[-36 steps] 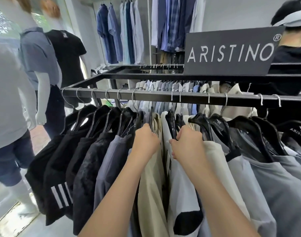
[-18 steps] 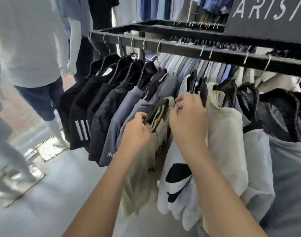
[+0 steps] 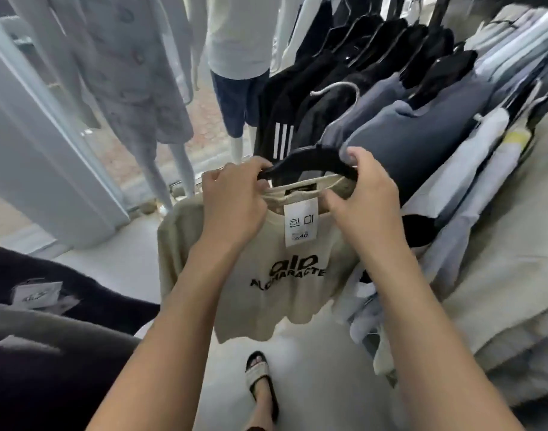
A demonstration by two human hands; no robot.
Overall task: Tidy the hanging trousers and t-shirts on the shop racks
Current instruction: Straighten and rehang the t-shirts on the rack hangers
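The cream t-shirt (image 3: 266, 293) hangs in front of the person, clear of the row, its printed chest facing them. It hangs from a black hanger (image 3: 307, 158) that both hands carry. The left hand (image 3: 235, 197) has its fingers curled round the hanger's left tip and seems to pinch the collar edge along with it. The right hand (image 3: 364, 191) is wrapped over the right end, thumb tucked under against the neckline.

The hanger's long axis runs side to side across the view, nearly level. The row of hanging shirts (image 3: 406, 135) lies ahead and to the right, so the right hand is the nearer one to it. The metal hook (image 3: 344, 88) rises from the hanger's middle, up and away toward the dark garments, its tip curling left. To go back in among its neighbours, the hanger would probably have to be swung round and lifted hook-first.

The rail itself is cut off at the top, so neither it nor any gap for this shirt can be seen. The shirt's right shoulder is hidden behind the right hand and forearm. Whether the left shoulder sits on the hanger is unclear (the sleeve droops low on that side). The hook's base merges with the dark fabric behind it, and the small print on the price tag (image 3: 300, 223) is too blurred to read
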